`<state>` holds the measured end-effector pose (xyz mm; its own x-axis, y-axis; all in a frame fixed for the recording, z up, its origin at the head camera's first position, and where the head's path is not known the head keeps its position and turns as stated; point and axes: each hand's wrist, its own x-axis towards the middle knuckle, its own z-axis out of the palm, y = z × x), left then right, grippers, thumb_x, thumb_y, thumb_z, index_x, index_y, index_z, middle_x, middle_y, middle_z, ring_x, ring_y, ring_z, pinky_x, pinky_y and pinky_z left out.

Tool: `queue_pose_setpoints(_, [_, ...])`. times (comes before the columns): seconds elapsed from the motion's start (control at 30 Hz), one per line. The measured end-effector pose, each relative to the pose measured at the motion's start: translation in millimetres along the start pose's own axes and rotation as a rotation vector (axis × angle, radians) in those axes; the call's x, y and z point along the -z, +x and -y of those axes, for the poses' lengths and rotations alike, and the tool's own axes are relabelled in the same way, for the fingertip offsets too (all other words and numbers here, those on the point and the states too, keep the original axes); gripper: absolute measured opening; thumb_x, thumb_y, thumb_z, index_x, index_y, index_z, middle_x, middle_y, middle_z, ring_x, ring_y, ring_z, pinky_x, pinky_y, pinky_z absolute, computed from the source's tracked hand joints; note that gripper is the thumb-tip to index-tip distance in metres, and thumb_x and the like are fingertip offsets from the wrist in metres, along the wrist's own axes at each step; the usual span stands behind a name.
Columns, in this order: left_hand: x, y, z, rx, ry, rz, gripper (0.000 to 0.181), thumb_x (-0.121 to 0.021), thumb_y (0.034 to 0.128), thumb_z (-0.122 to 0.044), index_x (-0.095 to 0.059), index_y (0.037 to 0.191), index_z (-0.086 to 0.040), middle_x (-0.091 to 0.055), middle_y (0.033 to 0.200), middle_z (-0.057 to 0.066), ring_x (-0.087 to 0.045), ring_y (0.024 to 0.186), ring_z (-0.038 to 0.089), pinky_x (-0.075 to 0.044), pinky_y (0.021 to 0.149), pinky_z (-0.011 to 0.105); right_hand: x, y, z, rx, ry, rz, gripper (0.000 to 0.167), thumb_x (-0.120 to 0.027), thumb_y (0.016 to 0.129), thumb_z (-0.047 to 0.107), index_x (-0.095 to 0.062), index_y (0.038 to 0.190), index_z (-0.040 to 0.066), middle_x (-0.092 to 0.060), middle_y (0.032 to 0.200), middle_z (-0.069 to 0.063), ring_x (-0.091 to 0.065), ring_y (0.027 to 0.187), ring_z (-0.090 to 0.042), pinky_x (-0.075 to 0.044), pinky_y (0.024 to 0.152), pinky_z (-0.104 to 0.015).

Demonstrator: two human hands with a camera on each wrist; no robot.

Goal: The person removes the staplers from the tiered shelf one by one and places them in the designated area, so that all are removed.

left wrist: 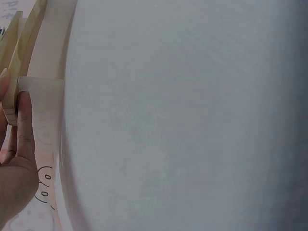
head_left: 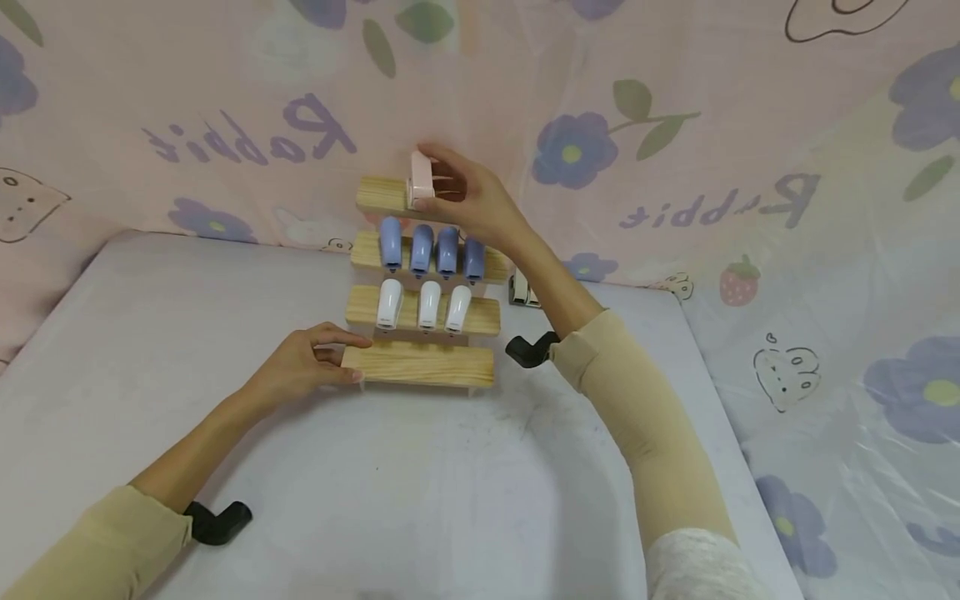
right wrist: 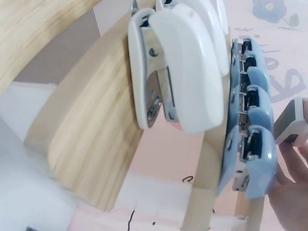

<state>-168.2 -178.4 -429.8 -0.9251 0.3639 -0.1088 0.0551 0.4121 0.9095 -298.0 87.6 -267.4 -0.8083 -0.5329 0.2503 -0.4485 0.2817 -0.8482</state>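
Note:
A tiered wooden rack (head_left: 420, 365) stands at the back of the table. My right hand (head_left: 480, 200) pinches a pale pink stapler (head_left: 422, 177) at the top tier, upright over its middle. Several blue staplers (head_left: 391, 243) line the second tier, and three white staplers (head_left: 389, 305) sit on the third; the bottom tier holds none. With thumb and fingers, my left hand (head_left: 300, 367) grips the left end of the bottom tier; the left wrist view shows the fingers (left wrist: 25, 130) around the board's end. In the right wrist view a white stapler (right wrist: 190, 67) is close to the camera.
A small object (head_left: 522, 289), pale with dark edges, lies right of the rack, partly behind my right forearm. Patterned curtains (head_left: 480, 75) hang behind and to the right of the white table (head_left: 420, 500). Black curved pieces (head_left: 219, 523) stick out at both wrists.

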Motion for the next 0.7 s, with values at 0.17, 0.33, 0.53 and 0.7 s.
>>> queue_pose_setpoints(0.17, [-1.1,0.5,-0.8,-0.012,-0.009,0.006,0.05,-0.085,0.0798,-0.021,-0.068,0.125,-0.008,-0.056,0.123,0.013,-0.059,0.083,0.02,-0.05,0.072,0.026,6,-4.9,-11,-0.008,-0.022,-0.026,0.072,-0.076,0.089,0.012,-0.04,0.152,0.013,-0.054,0.139,-0.012,-0.057,0.124,-0.023,-0.044,0.102,-0.027])
queue_pose_setpoints(0.33, [-1.4,1.7,-0.4,-0.011,0.015,0.001,0.049,-0.085,0.0796,-0.023,-0.069,0.124,-0.01,-0.058,0.123,0.011,-0.06,0.087,0.02,-0.051,0.074,0.027,13,-11.3,-12,-0.011,-0.008,-0.031,0.073,-0.077,0.087,0.012,-0.042,0.151,0.015,-0.053,0.139,-0.011,-0.055,0.125,-0.022,-0.043,0.103,-0.029])
queue_pose_setpoints(0.53, [0.5,3.4,2.7,-0.008,0.025,0.001,0.049,-0.085,0.0794,-0.025,-0.069,0.124,-0.013,-0.058,0.123,0.008,-0.062,0.091,0.023,-0.051,0.078,0.03,25,-20.3,-14,-0.019,0.039,-0.045,0.074,-0.077,0.086,0.006,-0.042,0.151,0.013,-0.052,0.14,-0.012,-0.054,0.127,-0.025,-0.042,0.105,-0.033])
queue_pose_setpoints(0.7, [1.4,2.2,3.2,-0.005,0.002,0.009,0.051,-0.085,0.0794,-0.026,-0.069,0.125,-0.012,-0.057,0.122,0.009,-0.063,0.089,0.023,-0.051,0.075,0.029,35,-28.6,-17,-0.034,0.049,-0.067,0.072,-0.078,0.086,0.006,-0.045,0.149,0.014,-0.054,0.138,-0.011,-0.055,0.125,-0.024,-0.043,0.103,-0.032])
